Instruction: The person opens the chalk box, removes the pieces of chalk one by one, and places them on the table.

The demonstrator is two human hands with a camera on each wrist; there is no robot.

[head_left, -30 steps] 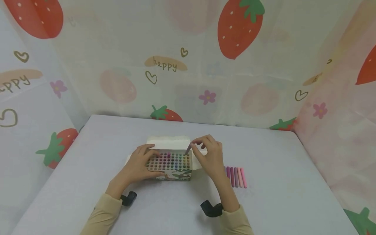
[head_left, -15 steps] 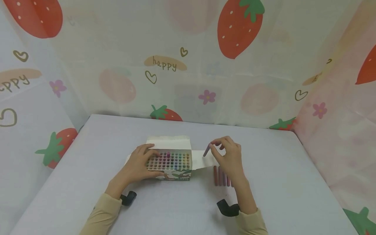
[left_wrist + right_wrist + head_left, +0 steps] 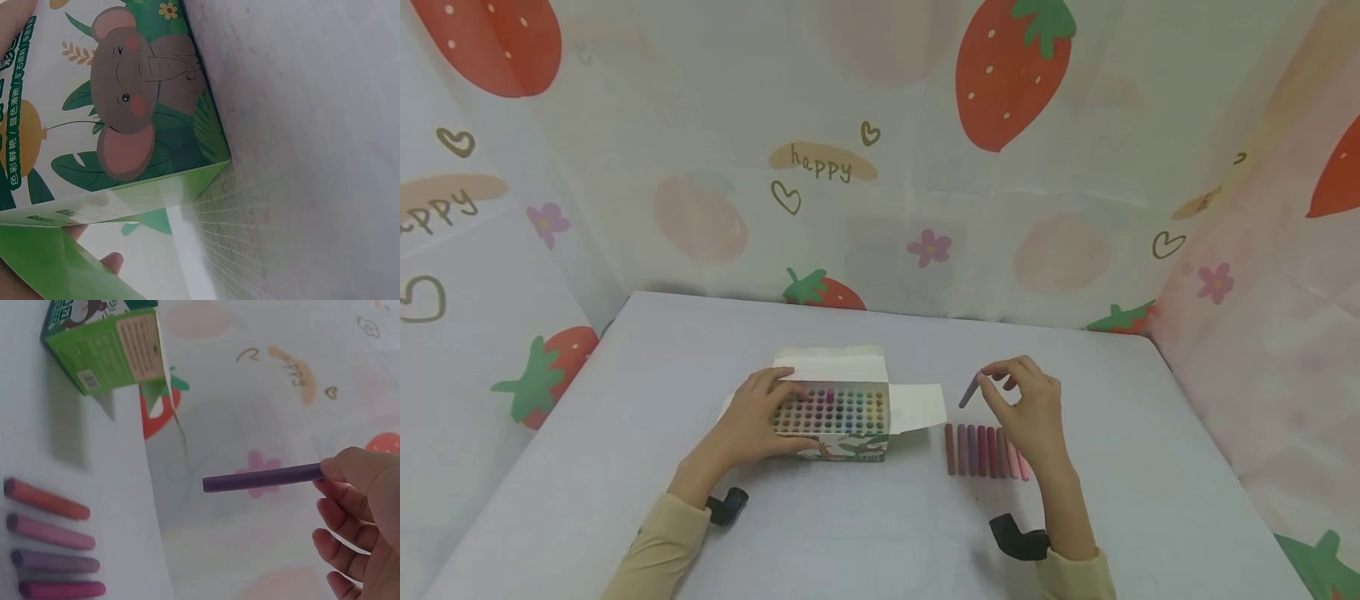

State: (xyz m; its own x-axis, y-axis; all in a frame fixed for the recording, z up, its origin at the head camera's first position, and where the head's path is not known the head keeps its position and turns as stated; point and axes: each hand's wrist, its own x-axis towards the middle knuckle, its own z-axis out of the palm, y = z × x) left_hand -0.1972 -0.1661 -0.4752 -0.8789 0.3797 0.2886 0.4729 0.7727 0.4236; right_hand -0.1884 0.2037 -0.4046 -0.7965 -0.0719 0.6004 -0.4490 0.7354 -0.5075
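The open box (image 3: 857,448) of coloured chalk, printed with an elephant (image 3: 128,81), stands on the table. Several rows of chalk tips show inside, and one magenta stick (image 3: 831,395) sticks up above the others. My left hand (image 3: 745,423) grips the box's left end, fingers over the top and thumb along the front. Right of the box, my right hand (image 3: 1028,408) pinches a purple chalk stick (image 3: 262,479) at one end between thumb and fingertips. The stick is held tilted above a row of laid-out chalk sticks (image 3: 982,454) in reds, purples and pinks.
The box's white back flap (image 3: 831,364) is folded up behind, and its right flap (image 3: 917,407) reaches out toward the chalk row. A patterned curtain (image 3: 880,233) hangs behind the white table (image 3: 850,533).
My right hand has drawn the purple chalk away from the box's right side and carried it rightward over the row, uncovering the row's left end. The left hand has stayed on the box.
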